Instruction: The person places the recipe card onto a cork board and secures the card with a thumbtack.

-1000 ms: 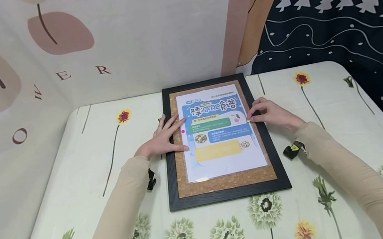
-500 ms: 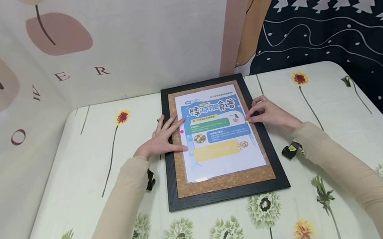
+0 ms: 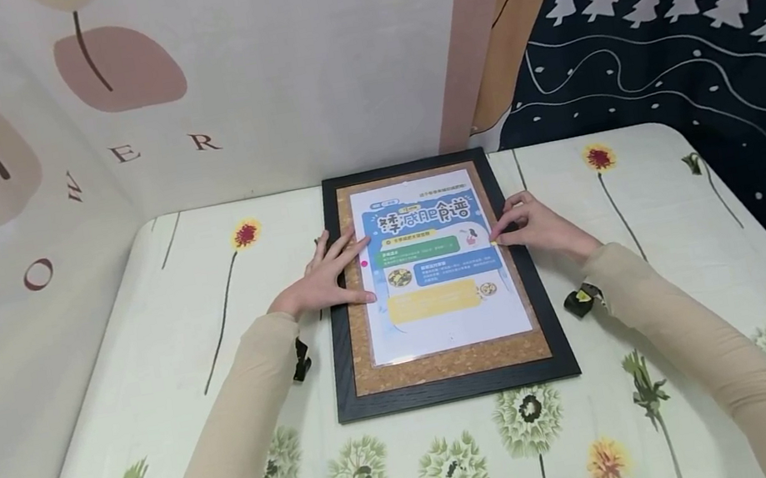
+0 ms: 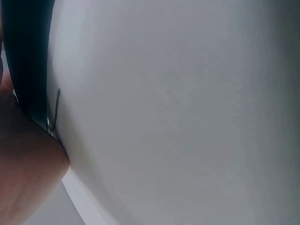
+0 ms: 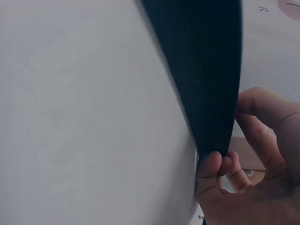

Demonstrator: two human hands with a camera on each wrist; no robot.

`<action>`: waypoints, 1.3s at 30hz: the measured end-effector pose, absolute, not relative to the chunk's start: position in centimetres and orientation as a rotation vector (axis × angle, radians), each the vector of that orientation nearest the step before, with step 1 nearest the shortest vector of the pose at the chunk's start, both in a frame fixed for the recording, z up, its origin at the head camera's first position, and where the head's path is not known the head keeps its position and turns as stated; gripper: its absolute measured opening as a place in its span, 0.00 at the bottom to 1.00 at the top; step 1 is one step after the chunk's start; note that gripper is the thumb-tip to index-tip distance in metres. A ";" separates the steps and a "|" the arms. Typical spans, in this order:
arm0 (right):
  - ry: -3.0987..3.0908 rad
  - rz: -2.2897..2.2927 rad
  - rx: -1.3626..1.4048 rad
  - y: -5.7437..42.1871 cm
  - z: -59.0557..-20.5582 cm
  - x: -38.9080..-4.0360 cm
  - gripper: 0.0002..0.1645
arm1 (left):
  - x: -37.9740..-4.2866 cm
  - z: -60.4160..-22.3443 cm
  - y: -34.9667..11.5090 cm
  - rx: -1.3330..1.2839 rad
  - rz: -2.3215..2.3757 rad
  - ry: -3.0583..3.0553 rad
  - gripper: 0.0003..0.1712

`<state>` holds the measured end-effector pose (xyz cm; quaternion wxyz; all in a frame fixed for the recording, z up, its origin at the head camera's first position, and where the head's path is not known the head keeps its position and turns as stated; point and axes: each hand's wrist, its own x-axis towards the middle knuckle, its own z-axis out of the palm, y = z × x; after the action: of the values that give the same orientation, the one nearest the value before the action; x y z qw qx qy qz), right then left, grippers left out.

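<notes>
A cork board (image 3: 450,365) in a black frame (image 3: 454,389) lies flat, with a printed blue-and-white poster (image 3: 453,331) on it. My left hand (image 3: 322,281) spreads its fingers over the frame's left side, fingertips on the poster's left edge. Between those fingertips and the thumb sits a pink thumbtack (image 3: 364,263). At the poster's right edge, my right hand (image 3: 541,226) pinches a small yellow thumbtack (image 3: 494,243), mostly covered by its fingertips. The right wrist view catches the hand (image 5: 267,178) beside the dark frame edge (image 5: 201,70); the tack is hidden there.
A white flowered cloth (image 3: 233,433) covers the table under the board. Behind stands a pale printed curtain (image 3: 324,71), with a dark blue tree-patterned cloth (image 3: 658,66) at the right. Dark wrist camera mounts (image 3: 583,300) show below the cuffs.
</notes>
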<state>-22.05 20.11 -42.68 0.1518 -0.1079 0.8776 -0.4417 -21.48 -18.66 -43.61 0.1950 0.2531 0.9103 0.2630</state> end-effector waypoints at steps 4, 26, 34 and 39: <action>2.522 -1.270 -0.321 20.1 -42.7 -21.9 0.11 | -21.5 -43.7 -18.8 0.720 0.734 2.552 0.58; 2.570 -1.240 -0.325 19.9 -42.6 -21.4 0.10 | -21.5 -43.6 -18.9 0.754 0.740 2.549 0.58; 2.606 -1.200 -0.368 19.8 -41.4 -21.1 0.11 | -21.5 -43.8 -18.9 0.746 0.751 2.547 0.58; 2.595 -1.211 -0.393 19.9 -41.0 -21.2 0.11 | -21.4 -43.7 -18.9 0.724 0.757 2.549 0.58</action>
<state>-21.23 19.90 -41.03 0.1251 -0.1349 0.8907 -0.4158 -21.40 -18.90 -43.70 0.1915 0.2580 0.9078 0.2695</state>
